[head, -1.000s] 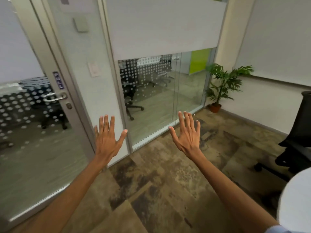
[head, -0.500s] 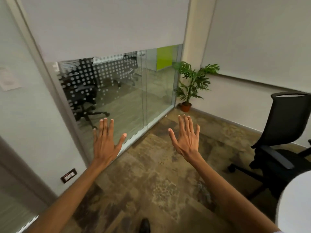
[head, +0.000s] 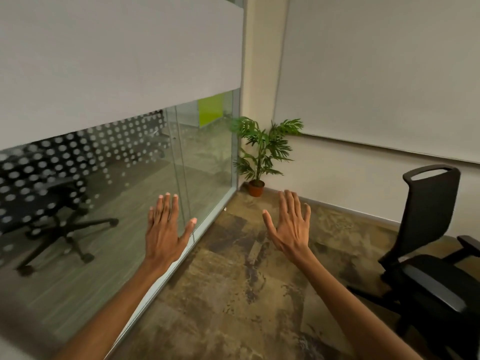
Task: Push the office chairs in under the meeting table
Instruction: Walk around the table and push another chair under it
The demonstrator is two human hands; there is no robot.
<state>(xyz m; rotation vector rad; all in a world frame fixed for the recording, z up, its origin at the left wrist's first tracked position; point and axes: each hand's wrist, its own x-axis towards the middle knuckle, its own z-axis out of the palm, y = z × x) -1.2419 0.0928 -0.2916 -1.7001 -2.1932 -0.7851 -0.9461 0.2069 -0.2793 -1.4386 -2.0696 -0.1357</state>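
Observation:
A black office chair (head: 426, 229) with armrests stands at the right edge of the view, its back toward the far wall and its seat cut off by the frame. Both my arms are stretched out in front of me over the floor. My left hand (head: 163, 229) is held up with fingers spread and holds nothing. My right hand (head: 291, 227) is raised the same way, well left of the chair and apart from it. No meeting table is in view.
A glass partition (head: 130, 203) with a dotted band runs along the left; another office chair (head: 52, 219) stands behind it. A potted plant (head: 259, 157) sits in the far corner. Patterned carpet (head: 233, 294) lies between me and the white wall (head: 363, 74).
My view has swung to the right: the glass door has left the frame, and the plant and black chair have shifted leftward into fuller view. My hands stay raised and spread.

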